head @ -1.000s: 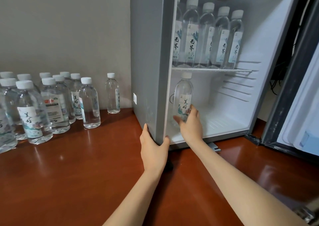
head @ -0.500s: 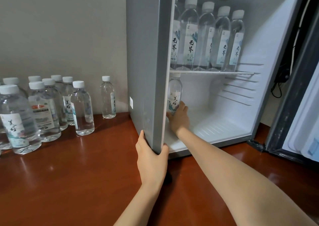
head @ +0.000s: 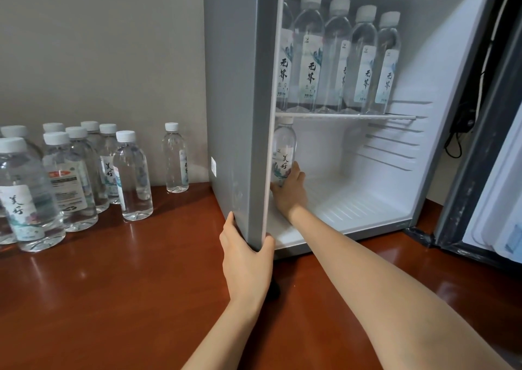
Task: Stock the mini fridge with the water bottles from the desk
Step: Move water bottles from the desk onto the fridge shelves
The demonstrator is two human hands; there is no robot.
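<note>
At the far left a cluster [head: 56, 183] of capped, full bottles is standing on the bench [head: 118, 290]. A lone bottle [head: 175, 158] is standing apart from it, nearer the fridge [head: 234, 87]. We are judging these bottles fairly heavy for their size. They are stiff while full but thin-walled, so a hard squeeze would likely dent them. The clear plastic is looking smooth and perhaps slippery, so the labelled middle is offering the surest hold.

Our left hand [head: 245, 259] is clasping the fridge's near front corner low down. The thumb is lying on the front edge and the fingers [head: 231, 223] are wrapping round the grey side wall, apparently steadying the cabinet.

Just inside that edge, our right hand [head: 291, 194] is grasping the held bottle [head: 284, 149] by its lower half, with the fingers curling round the label. This bottle is standing upright in the lower compartment, close against the left wall, with its cap just under the shelf [head: 353, 115]. The hand is hiding its base, so we cannot tell whether it is resting on the compartment floor. Clearance under the shelf is looking tight, and we are expecting the cap could catch the wire if lifted.

Above, a top row [head: 336, 59] of taller bottles is occupying the shelf. Further right the door [head: 485, 149] is hanging open, and a black cable [head: 463, 132] is dangling behind the fridge.
</note>
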